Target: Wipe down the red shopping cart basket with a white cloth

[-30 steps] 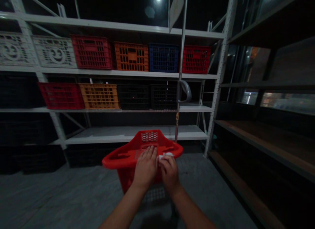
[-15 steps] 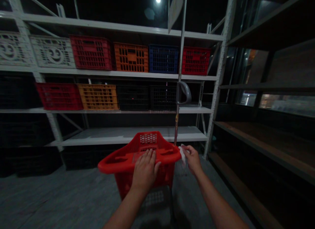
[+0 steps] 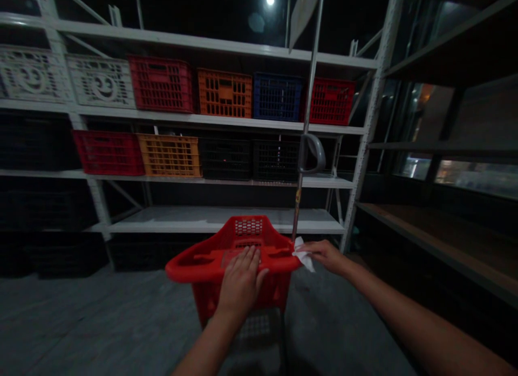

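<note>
A red plastic shopping cart (image 3: pixel 190 269) stands in front of me, its basket facing the shelves. My left hand (image 3: pixel 242 276) lies flat over the middle of its near handle bar, fingers stretched forward and thumb apart. At the right corner of the cart's rim, my right hand (image 3: pixel 324 253) pinches a crumpled white tissue (image 3: pixel 304 256). The tissue touches the red rim there and its lower end hangs loose. A metal pole (image 3: pixel 311 95) with a grey loop handle (image 3: pixel 314 154) rises from the cart's right side.
A white metal rack (image 3: pixel 202 223) spans the background with several plastic crates, including an orange crate (image 3: pixel 224 94) and a blue crate (image 3: pixel 277 97). Dark shelving (image 3: pixel 437 241) runs along the right. Grey floor (image 3: pixel 121 316) lies around the cart.
My right hand has turned flatter, its forearm swinging outward to the right, and the tissue now sits against the rim's corner. My left hand stays on the bar. The view has shifted slightly left.
</note>
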Action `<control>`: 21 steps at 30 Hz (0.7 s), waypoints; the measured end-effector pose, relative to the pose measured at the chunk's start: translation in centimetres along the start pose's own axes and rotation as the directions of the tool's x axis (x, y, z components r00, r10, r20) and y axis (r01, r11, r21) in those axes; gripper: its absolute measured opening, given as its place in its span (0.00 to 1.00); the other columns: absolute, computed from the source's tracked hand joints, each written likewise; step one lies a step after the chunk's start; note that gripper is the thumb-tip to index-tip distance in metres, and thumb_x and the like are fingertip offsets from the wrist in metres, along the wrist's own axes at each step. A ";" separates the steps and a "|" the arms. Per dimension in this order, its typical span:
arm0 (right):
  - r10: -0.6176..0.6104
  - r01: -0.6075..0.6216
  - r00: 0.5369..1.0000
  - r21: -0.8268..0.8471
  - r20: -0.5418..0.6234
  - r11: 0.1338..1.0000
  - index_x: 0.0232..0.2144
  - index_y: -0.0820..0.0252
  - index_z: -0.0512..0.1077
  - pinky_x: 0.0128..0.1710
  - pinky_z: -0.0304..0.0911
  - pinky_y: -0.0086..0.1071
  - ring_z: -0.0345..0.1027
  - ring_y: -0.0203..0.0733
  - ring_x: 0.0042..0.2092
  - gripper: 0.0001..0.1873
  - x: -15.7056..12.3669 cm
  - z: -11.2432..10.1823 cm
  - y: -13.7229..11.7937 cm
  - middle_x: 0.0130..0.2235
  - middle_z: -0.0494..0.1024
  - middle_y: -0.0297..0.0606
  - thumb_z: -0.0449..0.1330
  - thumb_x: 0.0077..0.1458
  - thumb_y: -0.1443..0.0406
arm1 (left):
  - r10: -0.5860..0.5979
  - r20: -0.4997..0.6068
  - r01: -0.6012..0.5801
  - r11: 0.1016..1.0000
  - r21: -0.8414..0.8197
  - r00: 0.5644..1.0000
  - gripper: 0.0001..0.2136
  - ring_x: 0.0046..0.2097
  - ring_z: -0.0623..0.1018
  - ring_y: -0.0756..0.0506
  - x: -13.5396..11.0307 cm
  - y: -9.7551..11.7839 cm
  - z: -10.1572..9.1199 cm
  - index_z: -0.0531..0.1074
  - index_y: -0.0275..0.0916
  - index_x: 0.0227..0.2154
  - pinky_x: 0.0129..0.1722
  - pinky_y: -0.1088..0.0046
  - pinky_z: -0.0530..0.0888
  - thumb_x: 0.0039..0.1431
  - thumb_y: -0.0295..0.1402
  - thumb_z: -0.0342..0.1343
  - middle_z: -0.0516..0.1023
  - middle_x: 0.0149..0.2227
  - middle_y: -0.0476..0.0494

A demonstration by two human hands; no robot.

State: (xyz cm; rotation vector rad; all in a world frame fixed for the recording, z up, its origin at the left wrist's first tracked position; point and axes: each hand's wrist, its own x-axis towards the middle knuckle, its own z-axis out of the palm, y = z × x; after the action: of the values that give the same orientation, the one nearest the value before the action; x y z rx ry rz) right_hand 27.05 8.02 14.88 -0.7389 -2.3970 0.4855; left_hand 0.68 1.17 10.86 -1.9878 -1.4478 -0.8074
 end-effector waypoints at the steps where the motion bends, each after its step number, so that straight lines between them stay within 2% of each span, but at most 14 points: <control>1: 0.002 -0.001 0.999 -0.013 0.045 1.000 0.43 0.54 0.71 0.48 0.57 0.34 0.66 0.39 0.47 0.16 0.5 -0.2 -0.6 0.44 0.74 0.37 0.50 0.54 0.67 | 0.006 -0.003 -0.006 1.000 -0.007 1.000 0.21 0.52 0.68 0.40 -0.1 -0.1 -0.1 0.66 0.35 0.48 0.49 0.60 0.67 0.57 0.41 0.44 0.68 0.51 0.38; 3: 0.018 -0.007 0.984 -0.065 0.175 0.998 0.39 0.55 0.73 0.44 0.59 0.31 0.69 0.38 0.42 0.14 2.1 -0.5 -1.7 0.40 0.76 0.35 0.51 0.52 0.69 | 0.016 -0.002 -0.016 1.000 -0.018 1.000 0.21 0.53 0.67 0.40 -0.4 -0.3 -0.3 0.65 0.36 0.49 0.49 0.60 0.66 0.57 0.41 0.43 0.68 0.51 0.38; 6: 0.118 -0.035 0.928 -0.233 0.355 0.972 0.26 0.58 0.76 0.32 0.60 0.26 0.69 0.36 0.29 0.10 5.4 0.0 -2.5 0.26 0.77 0.33 0.55 0.45 0.72 | 0.024 0.005 -0.024 1.000 -0.015 1.000 0.21 0.53 0.66 0.40 -0.7 -0.5 -0.5 0.65 0.35 0.49 0.49 0.60 0.66 0.57 0.41 0.43 0.67 0.52 0.38; 9: 0.226 -0.084 0.911 -0.381 0.345 0.921 0.10 0.60 0.69 0.27 0.57 0.26 0.64 0.35 0.22 0.10 8.2 1.4 -2.6 0.14 0.70 0.30 0.57 0.36 0.75 | 0.026 -0.003 -0.026 1.000 -0.016 1.000 0.21 0.53 0.67 0.41 -0.7 -0.5 -0.6 0.65 0.36 0.49 0.50 0.60 0.66 0.57 0.41 0.44 0.68 0.51 0.38; 11: 0.250 -0.108 0.907 -0.387 0.338 0.916 0.06 0.60 0.65 0.27 0.55 0.26 0.62 0.34 0.21 0.14 9.1 2.2 -2.5 0.11 0.67 0.30 0.57 0.35 0.76 | 0.019 -0.012 -0.019 1.000 -0.014 1.000 0.20 0.53 0.67 0.41 -0.7 -0.4 -0.5 0.65 0.36 0.49 0.50 0.61 0.66 0.57 0.41 0.44 0.68 0.51 0.38; 17: 0.269 -0.129 0.863 -0.329 0.427 0.936 0.08 0.62 0.66 0.23 0.54 0.23 0.58 0.30 0.18 0.13 8.8 2.4 -3.1 0.13 0.68 0.29 0.56 0.38 0.75 | -0.017 -0.005 0.017 1.000 0.009 1.000 0.20 0.52 0.68 0.40 -0.5 -0.1 -0.6 0.66 0.36 0.48 0.49 0.61 0.67 0.56 0.41 0.45 0.68 0.51 0.39; 21: 0.311 -0.201 0.896 -0.332 0.318 0.921 0.15 0.66 0.70 0.22 0.52 0.23 0.59 0.30 0.20 0.12 9.0 4.1 -4.4 0.19 0.72 0.34 0.52 0.45 0.74 | 0.021 -0.007 -0.021 1.000 -0.010 1.000 0.20 0.52 0.68 0.41 -0.4 -0.3 -0.4 0.66 0.36 0.48 0.49 0.61 0.67 0.56 0.41 0.45 0.69 0.51 0.38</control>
State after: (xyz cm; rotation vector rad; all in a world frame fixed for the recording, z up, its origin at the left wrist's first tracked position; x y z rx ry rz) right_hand 16.71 9.33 17.67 -1.2042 -2.7707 0.4057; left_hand 0.18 0.66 10.86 -2.0025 -1.4191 -0.8132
